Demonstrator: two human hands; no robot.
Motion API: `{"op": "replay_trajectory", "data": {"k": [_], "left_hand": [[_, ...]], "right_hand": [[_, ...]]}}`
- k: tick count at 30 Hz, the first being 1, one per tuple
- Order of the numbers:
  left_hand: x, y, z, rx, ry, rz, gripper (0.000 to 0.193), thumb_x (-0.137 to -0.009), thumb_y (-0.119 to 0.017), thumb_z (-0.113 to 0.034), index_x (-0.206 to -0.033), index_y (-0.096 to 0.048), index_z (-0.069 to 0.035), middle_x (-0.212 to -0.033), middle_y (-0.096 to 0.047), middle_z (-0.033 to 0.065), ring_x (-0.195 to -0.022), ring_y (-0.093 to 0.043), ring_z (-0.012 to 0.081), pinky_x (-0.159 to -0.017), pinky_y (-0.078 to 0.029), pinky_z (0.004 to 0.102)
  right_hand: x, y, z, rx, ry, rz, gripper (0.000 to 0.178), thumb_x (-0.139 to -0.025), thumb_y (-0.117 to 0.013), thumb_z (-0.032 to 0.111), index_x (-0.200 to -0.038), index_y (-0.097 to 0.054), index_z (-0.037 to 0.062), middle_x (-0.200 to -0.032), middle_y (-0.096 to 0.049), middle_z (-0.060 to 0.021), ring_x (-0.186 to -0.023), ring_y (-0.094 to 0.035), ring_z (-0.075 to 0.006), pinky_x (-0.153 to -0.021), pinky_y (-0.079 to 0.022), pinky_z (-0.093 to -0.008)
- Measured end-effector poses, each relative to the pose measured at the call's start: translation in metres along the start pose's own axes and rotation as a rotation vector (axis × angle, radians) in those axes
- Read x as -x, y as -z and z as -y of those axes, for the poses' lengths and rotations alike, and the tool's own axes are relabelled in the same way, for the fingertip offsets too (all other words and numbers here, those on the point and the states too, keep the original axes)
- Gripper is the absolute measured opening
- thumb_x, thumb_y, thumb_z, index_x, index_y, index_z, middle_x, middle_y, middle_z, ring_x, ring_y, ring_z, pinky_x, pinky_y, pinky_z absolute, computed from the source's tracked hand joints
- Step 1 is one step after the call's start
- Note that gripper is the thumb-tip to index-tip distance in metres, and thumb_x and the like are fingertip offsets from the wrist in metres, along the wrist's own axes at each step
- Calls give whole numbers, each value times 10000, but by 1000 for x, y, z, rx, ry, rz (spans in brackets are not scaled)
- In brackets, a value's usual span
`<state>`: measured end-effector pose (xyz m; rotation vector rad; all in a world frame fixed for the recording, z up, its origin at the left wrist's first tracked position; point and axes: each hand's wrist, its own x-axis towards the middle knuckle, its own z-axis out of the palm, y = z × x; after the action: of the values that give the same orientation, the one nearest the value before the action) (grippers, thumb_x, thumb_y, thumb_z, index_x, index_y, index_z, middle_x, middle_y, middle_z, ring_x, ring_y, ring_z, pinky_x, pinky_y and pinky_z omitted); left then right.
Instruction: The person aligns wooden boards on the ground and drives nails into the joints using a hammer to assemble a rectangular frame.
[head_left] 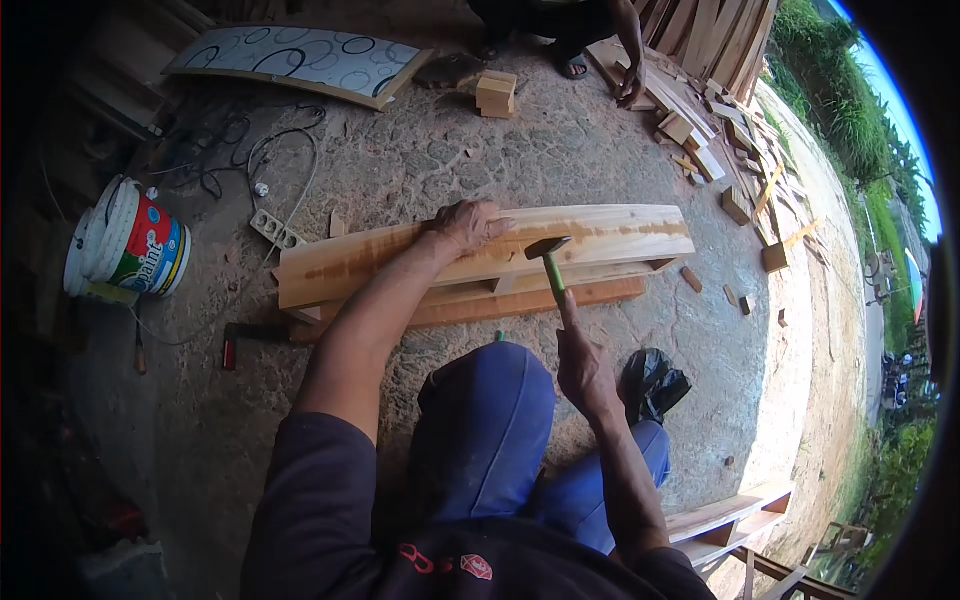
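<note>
In front of me lies a long, narrow wooden frame (620,228), its pale top board streaked with brown down the middle. It rests over a reddish-brown timber (450,313). My left hand (468,228) is closed over the board near its middle, fingers bent against the wood. My right hand (585,368) grips the green handle of a hammer (553,262). The hammer's dark head is over the board, just right of my left hand; I cannot tell whether it touches. A small dark nail-like spot (512,256) shows between hand and hammer head.
A paint bucket (150,245) and power strip (275,230) with cables lie left. A black and red tool (232,345) is nearby. Wood blocks (496,95) and a patterned panel (300,55) are farther off. Another person's hand (632,85) is near scrap wood (740,130). Another frame (735,515) stands lower right.
</note>
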<state>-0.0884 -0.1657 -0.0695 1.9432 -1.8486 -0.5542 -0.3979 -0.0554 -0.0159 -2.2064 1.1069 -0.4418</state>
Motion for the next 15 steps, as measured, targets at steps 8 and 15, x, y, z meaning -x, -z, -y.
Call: {"op": "replay_trajectory", "data": {"k": [8, 15], "left_hand": [[-16, 1, 7, 29, 62, 117, 585, -915, -590, -610, -995, -662, -34, -925, -699, 212, -878, -675, 372, -788, -508, 454], [-18, -2, 12, 6, 45, 75, 663, -913, -559, -647, -939, -630, 12, -902, -655, 258, -903, -655, 402, -779, -506, 466]], "right_hand": [[10, -11, -4, -244, -181, -68, 689, -1009, -511, 186, -1596, -149, 206, -954, -660, -330, -787, -635, -529, -699, -485, -597], [28, -42, -22, -315, -122, -229, 701, -994, -520, 136, -1598, -170, 198, -1175, -647, -284, -911, -641, -520, -794, -521, -559]]}}
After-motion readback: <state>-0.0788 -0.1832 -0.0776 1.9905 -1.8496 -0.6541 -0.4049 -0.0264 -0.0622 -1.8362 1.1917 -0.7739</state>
